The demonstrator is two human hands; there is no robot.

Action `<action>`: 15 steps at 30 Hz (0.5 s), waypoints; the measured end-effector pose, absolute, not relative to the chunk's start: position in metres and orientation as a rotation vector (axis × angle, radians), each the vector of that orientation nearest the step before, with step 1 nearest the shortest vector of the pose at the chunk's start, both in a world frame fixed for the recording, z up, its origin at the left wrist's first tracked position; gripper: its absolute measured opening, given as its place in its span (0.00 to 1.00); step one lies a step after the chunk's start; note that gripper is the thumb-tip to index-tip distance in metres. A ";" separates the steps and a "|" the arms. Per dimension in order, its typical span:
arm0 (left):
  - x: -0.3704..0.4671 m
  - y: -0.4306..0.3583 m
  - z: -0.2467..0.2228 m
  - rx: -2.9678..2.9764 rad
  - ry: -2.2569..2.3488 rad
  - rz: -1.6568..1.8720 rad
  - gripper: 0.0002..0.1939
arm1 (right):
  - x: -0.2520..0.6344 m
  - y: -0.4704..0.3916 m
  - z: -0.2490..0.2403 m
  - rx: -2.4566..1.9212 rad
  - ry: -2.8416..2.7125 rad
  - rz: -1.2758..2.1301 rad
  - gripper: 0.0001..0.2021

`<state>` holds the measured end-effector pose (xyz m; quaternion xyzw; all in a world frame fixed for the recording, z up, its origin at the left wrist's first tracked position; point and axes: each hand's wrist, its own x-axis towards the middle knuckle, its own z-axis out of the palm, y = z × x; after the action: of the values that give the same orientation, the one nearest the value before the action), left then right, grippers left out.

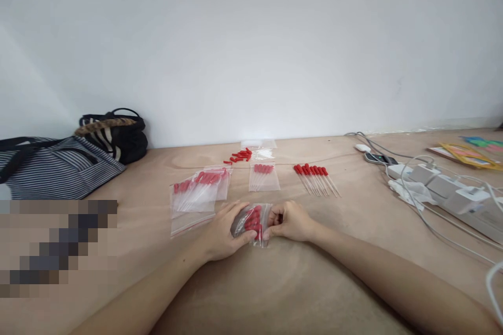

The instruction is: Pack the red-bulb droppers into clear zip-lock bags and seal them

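A small clear bag [253, 218] with several red pieces inside lies near the middle of the table, between my hands. My left hand [231, 233] grips its left side, thumb on top at the lower part. The right edge of the bag is pinched by my right hand [288, 221], fingers curled. Behind it lies a flat clear bag [267, 183] of red-tipped white sticks. Overlapping bags [196, 201] with similar sticks are at the left. To the right, loose red-tipped sticks [316, 172] lie in a fanned row.
Loose red pieces [240, 156] lie near the wall beside a bag of white sticks [263, 153]. A striped bag [70, 167] and a black bag [126, 138] stand at the left. A power strip [451, 193] with chargers and cables is at the right.
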<state>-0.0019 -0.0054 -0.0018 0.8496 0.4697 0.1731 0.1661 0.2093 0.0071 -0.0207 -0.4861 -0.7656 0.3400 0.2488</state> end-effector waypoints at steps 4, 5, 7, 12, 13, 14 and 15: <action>-0.002 -0.005 -0.001 2.447 1.303 0.532 0.27 | 0.211 0.008 -0.019 -1.260 -2.011 1.169 0.14; -0.002 -0.006 -0.001 2.456 1.296 0.539 0.27 | 0.213 0.010 -0.018 -1.203 -1.953 1.329 0.15; -0.001 -0.006 -0.001 2.477 1.284 0.552 0.26 | 0.215 0.015 -0.016 -1.111 -1.790 1.595 0.16; 0.002 -0.006 -0.001 2.500 1.257 0.579 0.25 | 0.207 0.017 -0.017 -1.164 -1.640 1.561 0.15; 0.002 -0.006 -0.002 2.506 1.262 0.581 0.25 | 0.204 0.015 -0.020 -1.196 -1.648 1.502 0.15; 0.003 -0.006 -0.003 2.514 1.273 0.582 0.25 | 0.200 0.014 -0.023 -1.231 -1.657 1.443 0.16; 0.003 -0.006 -0.004 2.523 1.288 0.580 0.25 | 0.198 0.012 -0.025 -1.266 -1.668 1.388 0.15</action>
<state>0.0026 -0.0061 -0.0038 0.8657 0.4420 0.1989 0.1250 0.1978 0.0124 -0.0254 -0.4793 -0.6314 0.5252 0.3094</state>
